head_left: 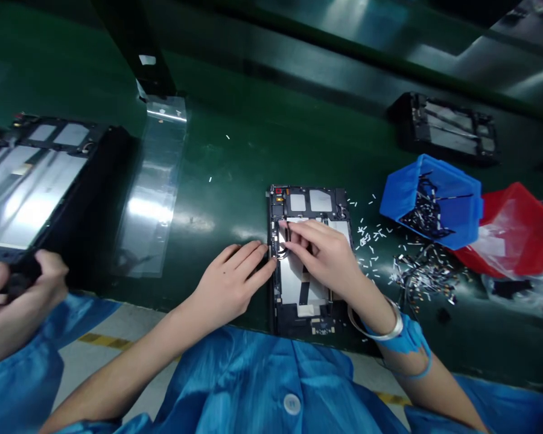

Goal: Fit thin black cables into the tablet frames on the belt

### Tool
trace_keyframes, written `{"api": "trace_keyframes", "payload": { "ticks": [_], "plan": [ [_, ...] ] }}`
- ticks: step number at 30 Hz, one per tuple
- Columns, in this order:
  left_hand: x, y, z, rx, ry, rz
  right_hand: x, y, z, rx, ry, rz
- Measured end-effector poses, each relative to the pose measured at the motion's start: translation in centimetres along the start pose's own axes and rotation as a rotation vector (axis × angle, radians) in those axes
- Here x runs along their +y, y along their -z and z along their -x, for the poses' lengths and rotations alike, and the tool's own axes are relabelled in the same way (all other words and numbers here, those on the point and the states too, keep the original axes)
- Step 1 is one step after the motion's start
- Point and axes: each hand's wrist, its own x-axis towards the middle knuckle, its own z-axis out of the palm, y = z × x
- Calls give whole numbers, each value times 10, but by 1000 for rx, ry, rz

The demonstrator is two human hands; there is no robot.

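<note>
An opened tablet frame [314,202] lies on the dark green belt in front of me, its inner plates and boards showing. My left hand [228,283] rests flat beside the frame's left edge, fingers stretched out and touching that edge. My right hand [321,253] lies over the frame's upper left part, its fingertips pinched on a small part that I cannot make out. A silver bangle and a blue wrist strap sit on my right wrist [389,325].
A blue bin [434,202] of small dark parts and a red bin [516,232] stand at the right, with loose parts [416,274] scattered before them. Another frame [452,129] lies at the far right. A co-worker's hand [18,301] holds a tablet [36,181] at the left, beside clear film [151,193].
</note>
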Motion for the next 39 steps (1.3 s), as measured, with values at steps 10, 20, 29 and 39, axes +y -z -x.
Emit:
{"api": "trace_keyframes", "payload": {
  "ticks": [10,20,29,39],
  "plan": [
    [4,-1,3,-81,9,-40,-8,8,45,68,303,408],
    [4,0,1,-105,10,-58,10,9,40,3,369,514],
    [2,1,-3,-120,25,8,7,13,35,60,359,466],
    [2,1,-3,-139,32,13,12,8,28,-34,367,499]
  ]
}}
